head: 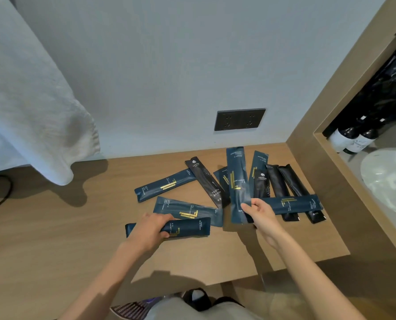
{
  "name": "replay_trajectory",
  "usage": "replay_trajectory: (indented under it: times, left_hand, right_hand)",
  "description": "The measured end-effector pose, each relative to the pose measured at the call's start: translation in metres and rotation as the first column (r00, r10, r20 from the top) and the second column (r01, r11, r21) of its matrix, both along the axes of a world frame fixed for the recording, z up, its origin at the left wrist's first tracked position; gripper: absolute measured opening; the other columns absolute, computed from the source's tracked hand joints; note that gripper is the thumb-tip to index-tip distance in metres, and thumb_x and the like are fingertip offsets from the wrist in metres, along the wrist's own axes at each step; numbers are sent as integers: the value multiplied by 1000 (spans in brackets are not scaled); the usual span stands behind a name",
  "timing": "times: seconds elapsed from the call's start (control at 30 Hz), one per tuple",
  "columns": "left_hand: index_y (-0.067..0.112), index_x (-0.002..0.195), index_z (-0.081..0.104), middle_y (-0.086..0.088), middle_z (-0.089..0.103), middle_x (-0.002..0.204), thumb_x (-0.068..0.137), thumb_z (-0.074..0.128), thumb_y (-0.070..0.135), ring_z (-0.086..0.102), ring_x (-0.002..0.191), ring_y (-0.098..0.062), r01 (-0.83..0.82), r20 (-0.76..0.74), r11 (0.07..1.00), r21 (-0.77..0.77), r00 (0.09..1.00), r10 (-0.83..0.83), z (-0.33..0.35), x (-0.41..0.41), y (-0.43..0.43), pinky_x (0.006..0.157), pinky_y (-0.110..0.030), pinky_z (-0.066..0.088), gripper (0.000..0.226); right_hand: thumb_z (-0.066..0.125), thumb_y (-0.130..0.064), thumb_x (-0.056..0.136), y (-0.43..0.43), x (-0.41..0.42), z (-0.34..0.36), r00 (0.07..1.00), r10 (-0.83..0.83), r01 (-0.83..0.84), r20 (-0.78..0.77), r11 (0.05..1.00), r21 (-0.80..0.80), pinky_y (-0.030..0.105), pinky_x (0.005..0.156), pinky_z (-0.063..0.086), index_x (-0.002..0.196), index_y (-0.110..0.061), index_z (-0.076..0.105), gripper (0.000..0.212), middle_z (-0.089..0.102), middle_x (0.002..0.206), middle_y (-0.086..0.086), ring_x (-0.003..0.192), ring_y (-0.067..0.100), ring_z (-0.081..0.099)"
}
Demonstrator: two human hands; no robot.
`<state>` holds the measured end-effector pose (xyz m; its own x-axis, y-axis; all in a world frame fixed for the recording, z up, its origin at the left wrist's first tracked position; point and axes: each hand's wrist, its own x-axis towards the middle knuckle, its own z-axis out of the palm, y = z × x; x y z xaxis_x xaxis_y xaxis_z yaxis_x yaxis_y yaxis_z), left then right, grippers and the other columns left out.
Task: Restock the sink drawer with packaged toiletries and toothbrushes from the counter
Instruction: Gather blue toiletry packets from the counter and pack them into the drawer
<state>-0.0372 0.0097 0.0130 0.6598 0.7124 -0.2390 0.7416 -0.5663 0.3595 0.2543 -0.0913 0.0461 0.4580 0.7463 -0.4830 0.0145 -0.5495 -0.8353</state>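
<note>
Dark blue packets [164,184] lie scattered on the wooden surface [54,227]. The left hand [148,229] grips the nearest packet [192,228]. The right hand [261,214] pinches the lower end of a long packet [237,176]. A white towel [31,100] hangs at the left.

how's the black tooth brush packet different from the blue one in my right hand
The black plastic packet carries white TOOTH BRUSH lettering; the long dark blue packet carries gold bars. The black one looks narrower than the blue one. The black one lies slanted, unheld; the blue one points at the wall, its near end pinched by the right hand. Both are long, flat sealed sachets.
</note>
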Motion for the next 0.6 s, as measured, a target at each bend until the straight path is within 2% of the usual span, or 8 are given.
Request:
replay_trajectory:
  times: [0.07, 0.13, 0.2, 0.33, 0.4, 0.5, 0.6]
  left_hand:
    - [29, 125, 52, 7, 64, 120, 88, 60, 26, 56, 112, -17, 77, -80, 996, 50, 994, -73, 13, 5, 5, 91, -31, 33, 38]
    - [28, 129, 51, 6, 63, 123, 89, 59, 26, 54, 116, -17, 140, -123, 986, 87, 984, -129, 25, 14, 7, 95, -32, 32, 41]
    - [29, 129, 51, 7, 63, 122, 88, 60, 28, 54, 116, -17, 187, -115, 978, 97, 978, -175, 34, 24, 8, 95, -33, 31, 41]
    - [31, 130, 51, 8, 63, 122, 88, 61, 27, 54, 114, -17, 237, -26, 970, 60, 972, -235, 51, 42, 9, 91, -33, 30, 44]
    - [31, 128, 52, 8, 65, 118, 88, 62, 26, 55, 111, -18, 249, 6, 968, 41, 968, -249, 57, 46, 9, 87, -33, 30, 42]
    - [31, 124, 54, 8, 65, 113, 88, 61, 24, 55, 109, -17, 260, 24, 965, 22, 965, -261, 63, 46, 9, 88, -32, 29, 37]
    - [29, 125, 53, 9, 63, 116, 90, 59, 19, 53, 112, -15, 251, 40, 968, 13, 967, -252, 70, 47, 9, 93, -29, 24, 37]
  right_hand:
    - [59, -18, 94, -9, -12, 17, 994, 95, -91, -52, 994, 65, 14, 78, 45, 110, -14, 61, 17, 69, 108, -6, 102, 3, 63]
    - [57, -16, 95, -13, -24, 24, 987, 149, -141, -61, 983, 116, 17, 84, 49, 109, -11, 62, 16, 71, 109, -2, 102, 8, 66]
    - [55, -16, 96, -14, -35, 25, 986, 162, -154, -49, 978, 138, 20, 83, 50, 109, -8, 61, 16, 70, 108, 3, 99, 12, 66]
    - [52, -17, 98, -16, -54, 24, 989, 133, -121, -62, 979, 167, 12, 71, 50, 111, -8, 58, 17, 69, 107, 2, 97, 10, 65]
    - [51, -16, 98, -17, -57, 22, 991, 108, -93, -79, 980, 174, 16, 74, 51, 112, -9, 56, 17, 68, 109, 1, 100, 10, 65]
    - [51, -15, 98, -21, -55, 23, 992, 98, -81, -80, 979, 188, 27, 88, 53, 112, -10, 54, 15, 67, 114, 2, 108, 15, 64]
    - [53, -19, 97, -27, -53, 26, 989, 132, -118, -72, 979, 167, 34, 90, 51, 106, -13, 52, 11, 70, 105, 6, 101, 19, 66]
